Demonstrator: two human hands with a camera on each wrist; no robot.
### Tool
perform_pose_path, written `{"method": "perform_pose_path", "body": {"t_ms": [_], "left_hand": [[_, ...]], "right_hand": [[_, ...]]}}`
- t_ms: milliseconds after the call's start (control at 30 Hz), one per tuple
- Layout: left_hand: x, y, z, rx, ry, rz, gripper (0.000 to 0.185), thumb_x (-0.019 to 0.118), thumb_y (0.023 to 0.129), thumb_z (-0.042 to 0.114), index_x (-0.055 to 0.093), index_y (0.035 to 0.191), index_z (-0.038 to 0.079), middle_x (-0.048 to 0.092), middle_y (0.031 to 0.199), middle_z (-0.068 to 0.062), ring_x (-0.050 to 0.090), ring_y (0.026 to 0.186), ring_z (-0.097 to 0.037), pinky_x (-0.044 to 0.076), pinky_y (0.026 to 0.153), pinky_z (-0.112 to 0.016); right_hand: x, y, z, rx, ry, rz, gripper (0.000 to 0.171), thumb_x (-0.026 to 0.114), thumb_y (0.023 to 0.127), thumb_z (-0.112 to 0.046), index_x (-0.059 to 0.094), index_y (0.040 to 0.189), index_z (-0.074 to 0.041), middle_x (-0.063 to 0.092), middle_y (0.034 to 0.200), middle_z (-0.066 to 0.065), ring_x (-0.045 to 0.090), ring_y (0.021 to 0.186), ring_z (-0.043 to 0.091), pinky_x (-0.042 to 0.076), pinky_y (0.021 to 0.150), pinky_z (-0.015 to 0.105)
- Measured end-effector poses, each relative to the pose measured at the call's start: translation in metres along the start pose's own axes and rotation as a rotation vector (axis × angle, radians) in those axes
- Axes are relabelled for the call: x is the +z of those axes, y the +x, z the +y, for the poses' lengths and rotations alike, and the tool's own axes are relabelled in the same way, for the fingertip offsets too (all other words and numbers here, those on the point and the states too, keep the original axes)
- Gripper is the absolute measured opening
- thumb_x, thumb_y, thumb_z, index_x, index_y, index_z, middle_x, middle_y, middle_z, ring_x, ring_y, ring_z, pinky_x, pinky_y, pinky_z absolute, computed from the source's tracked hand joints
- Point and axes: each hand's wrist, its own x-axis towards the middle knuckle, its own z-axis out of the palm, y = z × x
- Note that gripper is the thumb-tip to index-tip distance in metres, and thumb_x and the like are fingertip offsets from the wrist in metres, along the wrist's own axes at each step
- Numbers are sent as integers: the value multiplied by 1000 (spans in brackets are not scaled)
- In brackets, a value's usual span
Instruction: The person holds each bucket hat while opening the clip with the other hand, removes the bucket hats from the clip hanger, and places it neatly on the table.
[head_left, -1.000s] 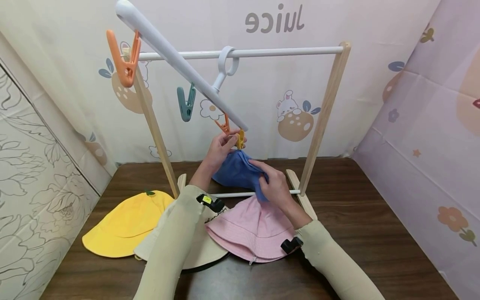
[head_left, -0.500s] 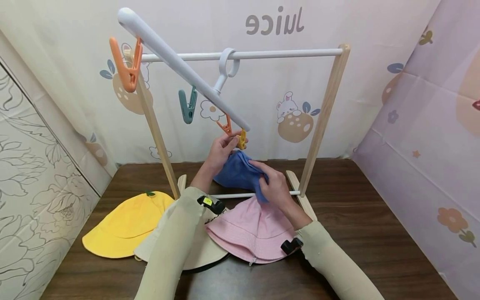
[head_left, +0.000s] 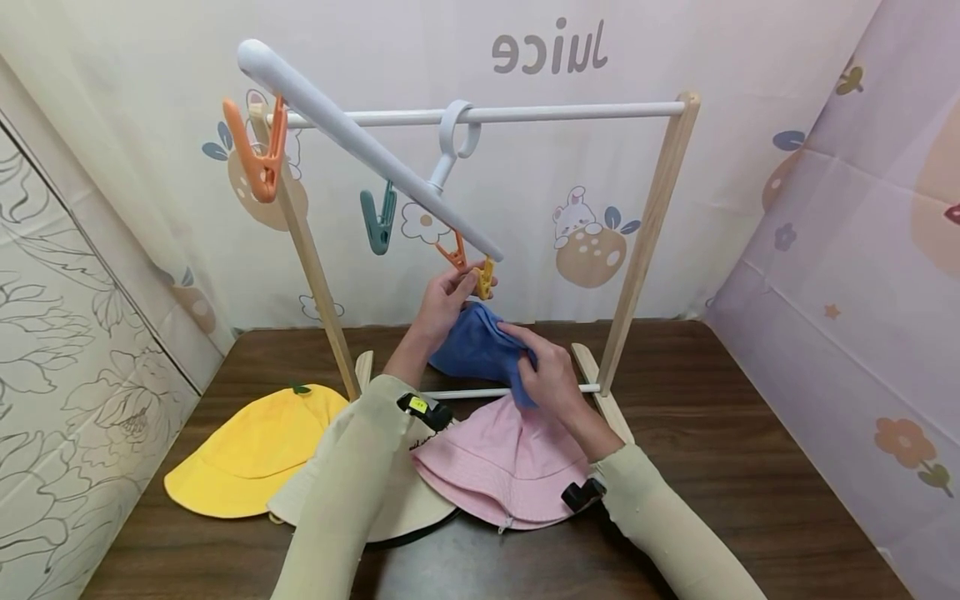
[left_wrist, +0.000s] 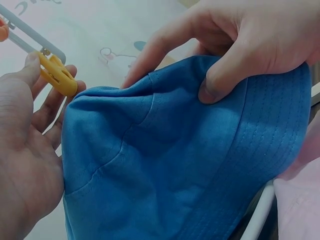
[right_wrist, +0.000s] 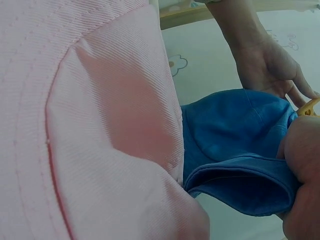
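My left hand (head_left: 438,308) pinches a yellow clothespin (head_left: 486,280) at the low end of a white hanger (head_left: 360,146). Right below it, the folded crown of a blue bucket hat (head_left: 476,342) comes up to the clothespin's tip. In the left wrist view the clothespin (left_wrist: 59,75) overlaps the top edge of the hat (left_wrist: 150,150); I cannot tell whether it bites the cloth. My right hand (head_left: 551,371) grips the hat near its brim, thumb on the near side. The right wrist view shows the hat's brim (right_wrist: 240,187) bent into a loop.
A white rail (head_left: 570,108) on wooden posts carries the hanger. Two orange clothespins, one near (head_left: 262,158) and one farther (head_left: 454,252), and a teal clothespin (head_left: 379,218) hang from it. A yellow hat (head_left: 255,446), a cream hat (head_left: 408,500) and a pink hat (head_left: 510,467) lie on the table.
The hanger's near end has sunk lower, its orange clothespin with it. My left hand and the yellow clothespin have shifted slightly right. My right hand keeps its grip on the hat.
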Motion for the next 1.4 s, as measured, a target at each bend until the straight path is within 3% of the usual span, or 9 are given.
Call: {"method": "perform_pose_path", "body": {"t_ms": [233, 467, 700, 1033, 1400], "left_hand": [[6, 2, 3, 2, 1, 10, 44, 51, 122, 24, 62, 159, 3, 78, 137, -23, 72, 103, -6, 58, 88, -24], [10, 5, 5, 8, 57, 21, 43, 53, 121, 23, 63, 158, 4, 74, 144, -31, 73, 101, -3, 60, 97, -37], [12, 7, 9, 15, 63, 21, 43, 59, 118, 18, 63, 159, 6, 75, 143, -29, 71, 104, -4, 56, 86, -22], [15, 8, 10, 44, 74, -6, 45, 59, 117, 11, 60, 162, 6, 71, 148, -30, 69, 107, -5, 55, 85, -20], [16, 8, 10, 19, 64, 17, 44, 58, 118, 12, 60, 162, 6, 72, 149, -29, 71, 106, -3, 55, 85, -20]], "right_hand": [[0, -1, -1, 2, -1, -2, 61, 60, 98, 14, 74, 148, -19, 80, 141, 16, 30, 54, 4, 36, 59, 28], [0, -1, -1, -4, 9, 6, 61, 60, 97, 14, 75, 147, -18, 80, 141, 17, 30, 56, 4, 36, 59, 28], [-1, 0, -2, 12, 11, -10, 61, 60, 98, 14, 74, 149, -18, 80, 142, 16, 29, 54, 4, 36, 59, 27], [-1, 0, -1, 21, 12, -16, 61, 59, 98, 13, 73, 149, -18, 80, 141, 16, 26, 51, 1, 35, 57, 27], [-2, 0, -3, 19, 21, -6, 62, 60, 97, 14, 74, 148, -18, 80, 141, 16, 26, 53, 1, 34, 57, 27]]}}
